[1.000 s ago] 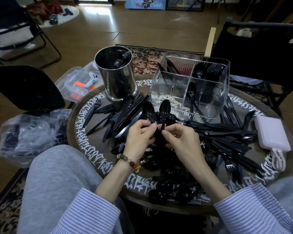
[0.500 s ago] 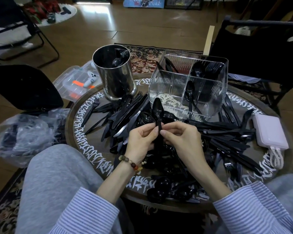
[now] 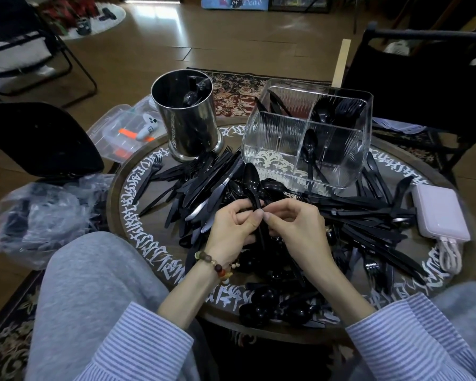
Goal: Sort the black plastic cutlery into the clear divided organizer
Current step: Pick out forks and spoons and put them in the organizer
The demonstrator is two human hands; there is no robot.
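1. I have the left hand (image 3: 232, 224) and right hand (image 3: 294, 224) pinching one spoon (image 3: 252, 182) upright above the pile.
2. Next, I judge: carry it far-right into the organizer (image 3: 308, 138), spoon compartment.

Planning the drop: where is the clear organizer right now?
In the head view, the clear organizer stands at the table's far right, right of the steel canister, just beyond both hands.

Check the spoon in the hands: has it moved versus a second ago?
Yes. The spoon, held by left hand and right hand, has shifted left: its bowl now sits beside the organizer near-left corner, not in front.
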